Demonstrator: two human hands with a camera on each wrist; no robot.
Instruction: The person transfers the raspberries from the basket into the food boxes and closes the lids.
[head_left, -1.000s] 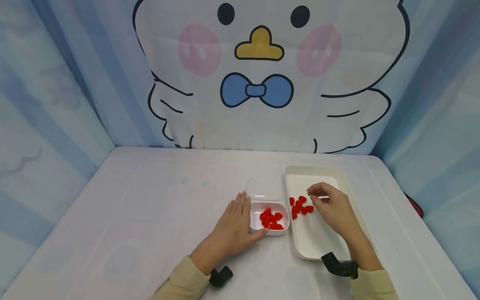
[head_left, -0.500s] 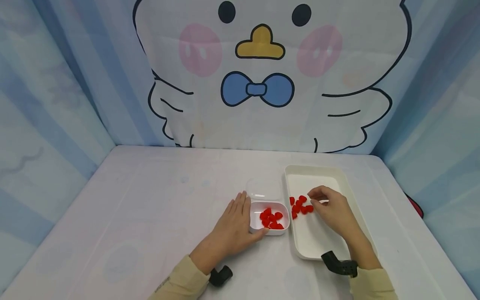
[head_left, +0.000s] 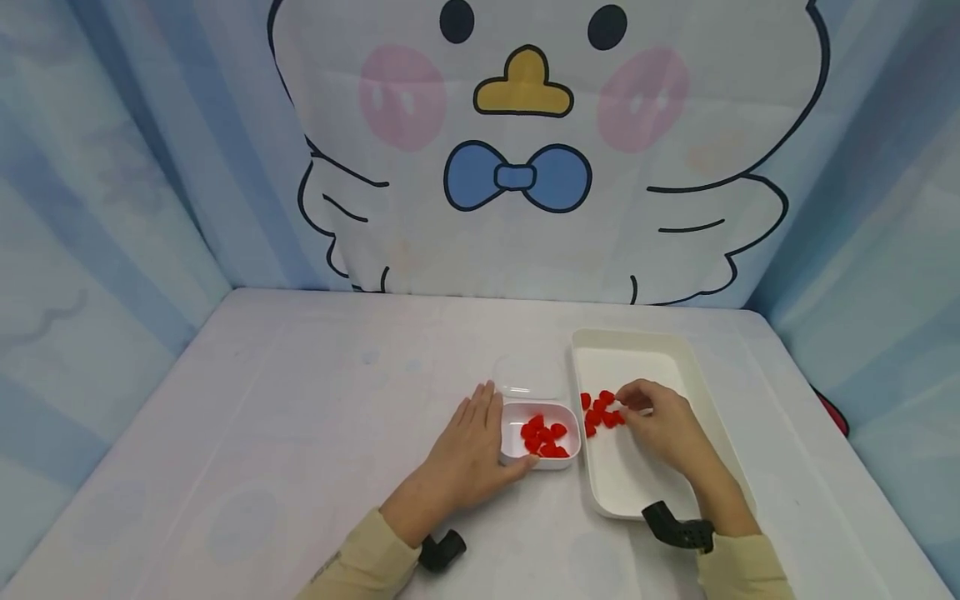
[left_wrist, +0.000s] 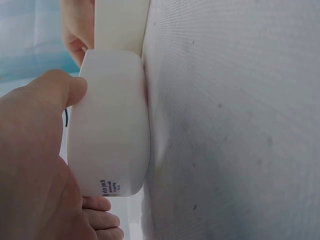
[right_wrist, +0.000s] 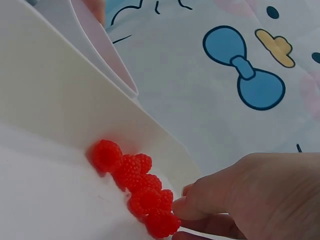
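Observation:
My left hand (head_left: 467, 454) lies along the left side of a small white box (head_left: 573, 450), its fingers straight and the thumb at the front rim. In the left wrist view the thumb (left_wrist: 76, 92) touches the top edge of the box's printed wall. Inside the box are several red raspberries (head_left: 546, 434). My right hand (head_left: 670, 427) is over the shallow white tray (head_left: 637, 492), thumb and forefinger slightly apart beside a cluster of raspberries (head_left: 599, 407). In the right wrist view its fingertips are right at the nearest raspberry (right_wrist: 162, 223), holding none that shows.
A clear plastic lid (head_left: 528, 379) lies behind the box. The tray stands just right of the box, its raised rim between them. A curtain (head_left: 517, 242) with a cartoon print hangs behind the table (head_left: 300, 400).
My right hand has moved slightly left and down, bringing its fingertips up to the raspberries in the tray. The left hand stays at the box.

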